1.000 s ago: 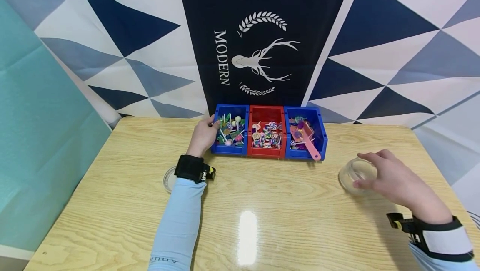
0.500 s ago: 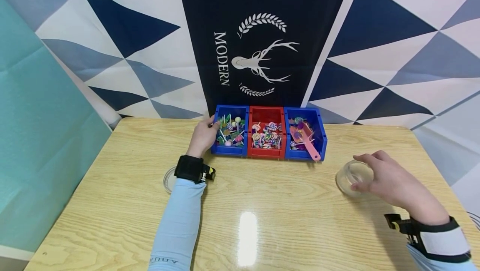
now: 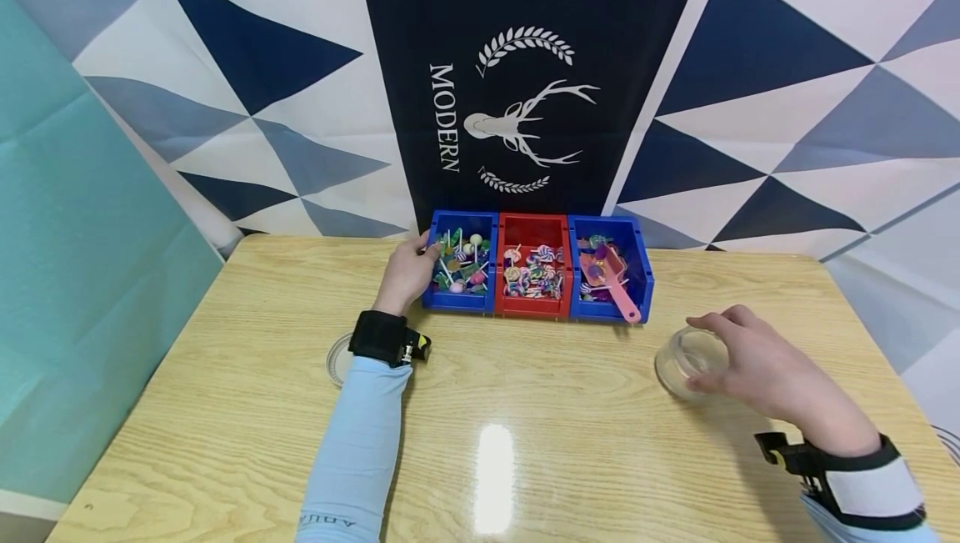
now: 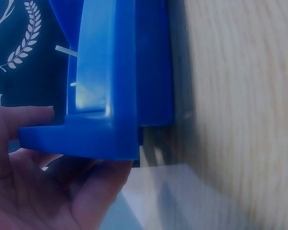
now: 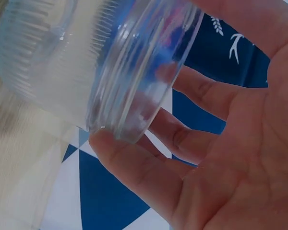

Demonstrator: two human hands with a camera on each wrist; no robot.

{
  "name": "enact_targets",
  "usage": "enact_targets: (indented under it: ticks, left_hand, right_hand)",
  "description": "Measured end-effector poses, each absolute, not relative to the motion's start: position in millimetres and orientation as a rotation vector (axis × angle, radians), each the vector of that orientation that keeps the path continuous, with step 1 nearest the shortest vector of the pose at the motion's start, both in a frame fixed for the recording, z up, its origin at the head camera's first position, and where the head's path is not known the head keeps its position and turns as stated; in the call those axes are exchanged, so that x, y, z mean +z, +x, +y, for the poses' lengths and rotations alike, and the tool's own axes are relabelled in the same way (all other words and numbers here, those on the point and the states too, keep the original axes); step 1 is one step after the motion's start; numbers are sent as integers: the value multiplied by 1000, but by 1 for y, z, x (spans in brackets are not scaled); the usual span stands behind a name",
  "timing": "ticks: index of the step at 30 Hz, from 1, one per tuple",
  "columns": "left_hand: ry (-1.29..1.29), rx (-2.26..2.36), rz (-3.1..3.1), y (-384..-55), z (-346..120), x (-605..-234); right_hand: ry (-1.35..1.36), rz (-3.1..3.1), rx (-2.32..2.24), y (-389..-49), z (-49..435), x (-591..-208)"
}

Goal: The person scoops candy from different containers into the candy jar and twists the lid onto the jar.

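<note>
A clear jar [image 3: 673,365] is held near its mouth by the right hand [image 3: 776,380], thumb and fingers curled against opposite sides. It is set just below those fingertips and left of the palm, its mouth turned up toward them; no clear long axis is given by its squat shape. Whether its base is touching the table [image 3: 585,443] cannot be told. The left hand [image 3: 405,276] is placed well apart, the side edge of a blue bin [image 3: 459,303] pinched in its fingers. A red bin [image 3: 528,307] and a second blue bin [image 3: 592,310] are lined up rightward from there. Between these and the right fingertips, a stretch of tabletop is seen; a pink scoop's [image 3: 619,291] handle is jutted over that bin's front edge.
</note>
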State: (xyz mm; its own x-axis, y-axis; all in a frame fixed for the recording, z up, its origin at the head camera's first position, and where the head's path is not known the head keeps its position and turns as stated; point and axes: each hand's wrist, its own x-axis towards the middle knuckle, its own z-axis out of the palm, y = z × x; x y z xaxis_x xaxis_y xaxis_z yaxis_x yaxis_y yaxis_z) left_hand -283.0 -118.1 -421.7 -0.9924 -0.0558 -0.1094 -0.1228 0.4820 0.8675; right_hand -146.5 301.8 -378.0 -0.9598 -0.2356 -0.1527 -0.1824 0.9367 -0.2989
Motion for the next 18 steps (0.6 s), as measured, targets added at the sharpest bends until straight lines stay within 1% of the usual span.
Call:
enact_targets:
  ticks: [18]
  left_hand:
    - [-143, 1562, 2644, -282, -119, -421]
  right_hand:
    - [-452, 2934, -419, -141, 274, -380]
